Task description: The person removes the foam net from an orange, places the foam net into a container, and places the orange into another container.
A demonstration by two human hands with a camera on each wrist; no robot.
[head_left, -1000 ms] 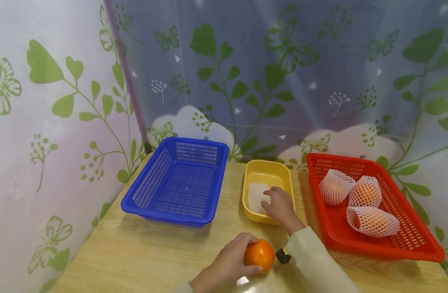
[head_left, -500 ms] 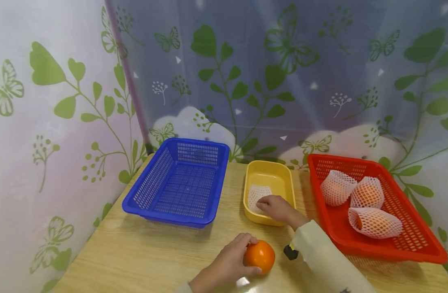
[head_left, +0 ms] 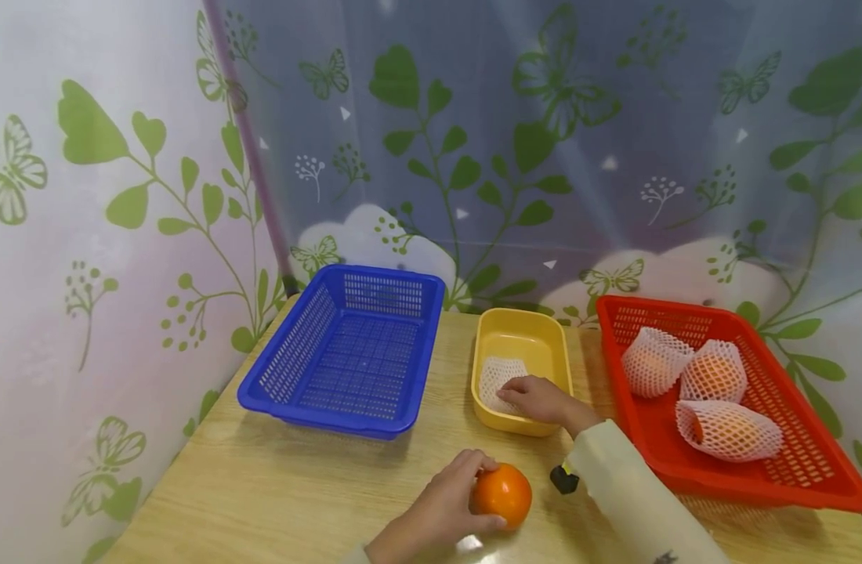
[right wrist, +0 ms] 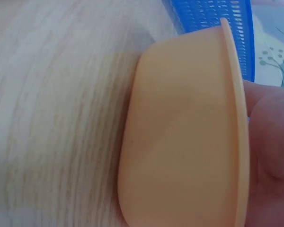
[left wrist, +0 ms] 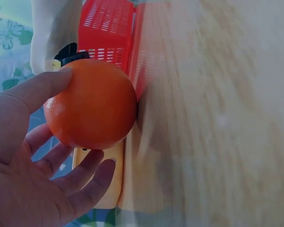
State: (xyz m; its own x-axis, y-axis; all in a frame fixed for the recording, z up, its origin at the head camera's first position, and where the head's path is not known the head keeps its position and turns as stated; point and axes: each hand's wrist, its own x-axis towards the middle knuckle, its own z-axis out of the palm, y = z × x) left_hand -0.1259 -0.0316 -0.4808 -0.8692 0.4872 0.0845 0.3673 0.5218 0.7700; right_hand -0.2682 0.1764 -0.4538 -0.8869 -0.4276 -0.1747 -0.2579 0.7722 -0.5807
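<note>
Left hand grasping the orange fruit, on the near side of the yellow tub.
Thumb and fingers flank the fruit, hiding its left edge. Over the tub, the right hand partly covers the white foam net inside; its fingertips are hard to make out, so whether they pinch cannot be told.

Left hand: thumb and fingers curved apart
Right hand: beyond the left hand, fingers bent
Right arm: sleeved
</note>
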